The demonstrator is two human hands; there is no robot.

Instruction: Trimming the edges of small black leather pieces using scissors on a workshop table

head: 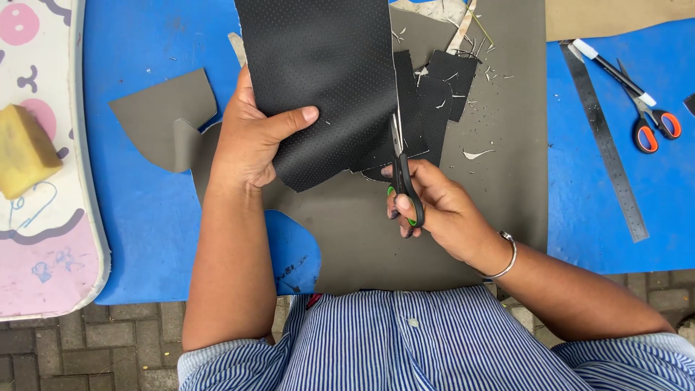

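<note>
**Cutting bench, one moment: black sheet under the scissors**

Setting: outdoor brick paving below; a blue bench [145,217] carrying a large grey mat [499,181].

1. Left hand [250,141]. Grip pressed together on the black perforated sheet [326,72], thumb on top, fingers hidden beneath. The sheet is held up off the mat and runs away from the grip toward the far edge of the bench.
2. Right hand [441,206]. Fingers closed through the loops of the green-handled scissors [402,170], gripping them firmly. The blades point away from the grip and meet the sheet's right edge; they look nearly shut, though this is hard to tell.
3. Black offcuts [434,94]. Just beyond the scissor tips, lying overlapped on the mat, with pale slivers scattered about them.
4. Grey cut piece [166,116]. Beside the left grip, on its outer side.
5. Steel ruler [604,137], pen [615,72], orange-handled scissors [651,123]. Well apart, outward of the right grip.
6. Yellow sponge [25,148] on a pink-patterned board [51,253], well outward of the left grip.

Judgement: the step in hand looks like a cut along the sheet's right edge. Carrying on calls for the left grip to keep the sheet taut and steady.
</note>
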